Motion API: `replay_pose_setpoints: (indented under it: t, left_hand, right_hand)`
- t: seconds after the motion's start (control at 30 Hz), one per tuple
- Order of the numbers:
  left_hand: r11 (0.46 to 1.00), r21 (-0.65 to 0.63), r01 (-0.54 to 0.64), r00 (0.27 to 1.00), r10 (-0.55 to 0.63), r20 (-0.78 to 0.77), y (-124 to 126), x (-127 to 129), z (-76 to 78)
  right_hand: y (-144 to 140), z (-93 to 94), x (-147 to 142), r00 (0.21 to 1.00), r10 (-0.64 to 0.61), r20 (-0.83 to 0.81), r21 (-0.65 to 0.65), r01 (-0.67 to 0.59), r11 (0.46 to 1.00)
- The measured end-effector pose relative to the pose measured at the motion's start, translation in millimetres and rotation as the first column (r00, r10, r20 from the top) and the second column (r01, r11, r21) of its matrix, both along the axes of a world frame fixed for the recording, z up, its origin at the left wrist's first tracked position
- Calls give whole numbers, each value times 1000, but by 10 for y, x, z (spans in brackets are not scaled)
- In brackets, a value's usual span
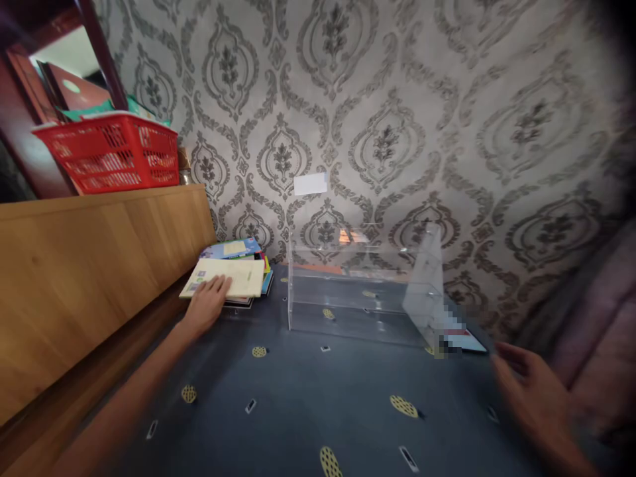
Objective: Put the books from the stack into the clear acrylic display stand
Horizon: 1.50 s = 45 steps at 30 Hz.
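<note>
My left hand (211,301) lies on a cream-covered book (236,275), its fingers stretched over the near left part of the cover. Under and behind that book is a loose stack of other books, one with a blue cover (233,248). My right hand (529,381) is over the right side of the surface, thumb and fingers apart, with nothing seen in it. Its fingertips are close to a flat, light-coloured thing (470,342), partly blurred out. Between my hands stands a clear plastic rack (424,291) with stepped shelves.
A dark blue patterned cloth (298,397) covers the surface. On the left, a wooden cabinet (99,265) carries a red plastic basket (109,152). Patterned wallpaper (387,139) rises behind, with a white label (311,183) on it. Pinkish fabric (601,318) hangs at the far right.
</note>
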<state>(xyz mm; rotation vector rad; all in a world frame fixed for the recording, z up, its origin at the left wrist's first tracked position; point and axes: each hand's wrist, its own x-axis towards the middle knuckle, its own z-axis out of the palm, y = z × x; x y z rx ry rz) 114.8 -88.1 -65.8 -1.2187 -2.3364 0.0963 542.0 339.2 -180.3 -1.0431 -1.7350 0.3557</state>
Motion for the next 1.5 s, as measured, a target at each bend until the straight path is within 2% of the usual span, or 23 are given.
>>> replay_pose_setpoints:
  t: [0.07,0.13,0.2,0.23,0.3,0.33,0.47,0.53,0.6,0.67,0.73,0.8,0.87,0.93,0.97,1.0,1.07,1.13,1.27,1.4,1.5]
  left_hand:
    - [996,2,85,996,-85,20,-228,270,-418]
    - [977,-52,205,974,-198,109,-441,532,-810]
    - [973,-21,228,962,-222,157,-606,756,-1077]
    - [974,-2,226,959,-223,173,-663,848,-1153]
    - [973,29,228,954,-229,195,-717,1001,-1209]
    - [968,34,249,945,-250,209,-716,1071,-1205]
    - [906,61,418,866,-418,275,-593,1399,-1109]
    - [852,79,517,800,-514,308,-480,1603,-1041]
    - [775,80,627,710,-611,350,-340,1817,-961]
    - [717,94,691,623,-656,426,-182,2020,-880]
    - [690,112,715,553,-656,513,-28,2196,-812]
    - [692,107,714,495,-606,623,95,2331,-762]
    - [692,107,714,432,-556,710,172,2418,-732]
    - [670,129,731,382,-558,737,207,2456,-720]
    - [650,145,746,366,-582,726,214,2459,-720]
    - [626,159,763,356,-613,705,216,2454,-723]
    - [586,172,792,349,-666,659,216,2435,-737]
    - [574,161,803,358,-680,640,214,2419,-758]
    - [587,146,797,372,-667,646,222,2411,-812]
    - [614,142,777,392,-647,654,266,2366,-871]
    - [633,111,766,420,-624,659,339,2272,-896]
  right_hand:
    - [-339,91,10,995,96,24,-48,-95,994]
    - [-689,178,-12,972,225,67,-54,-222,974]
    - [-1022,244,-77,927,361,102,-51,-358,932]
    - [-1179,268,-124,889,442,120,-56,-438,897]
    - [-1477,306,-239,787,595,159,-98,-588,803]
    - [-1620,323,-306,717,671,188,-112,-663,740]
    - [-2128,401,-593,386,885,261,-167,-885,435]
    - [-2311,446,-720,232,925,300,-170,-941,291]
    - [-2430,483,-815,66,934,351,-240,-958,158]
    - [-2493,505,-882,-46,920,388,-332,-939,93]
    - [-2519,506,-942,-92,909,406,-395,-915,84]
    - [-2530,489,-1027,-117,903,413,-422,-904,75]
    - [-2528,461,-1157,-156,895,419,-431,-901,45]
    - [-2496,424,-1325,-187,877,442,-430,-902,25]
    - [-2465,404,-1411,-185,867,462,-425,-904,34]
    - [-2423,383,-1490,-165,858,486,-417,-907,62]
    - [-2318,341,-1605,-97,838,537,-400,-904,151]
    - [-2213,303,-1638,-36,818,574,-385,-894,231]
    - [-2082,248,-1504,35,794,607,-360,-878,315]
    - [-2018,164,-1273,162,775,611,-339,-831,441]
    - [-1969,41,-1082,257,773,580,-335,-789,514]
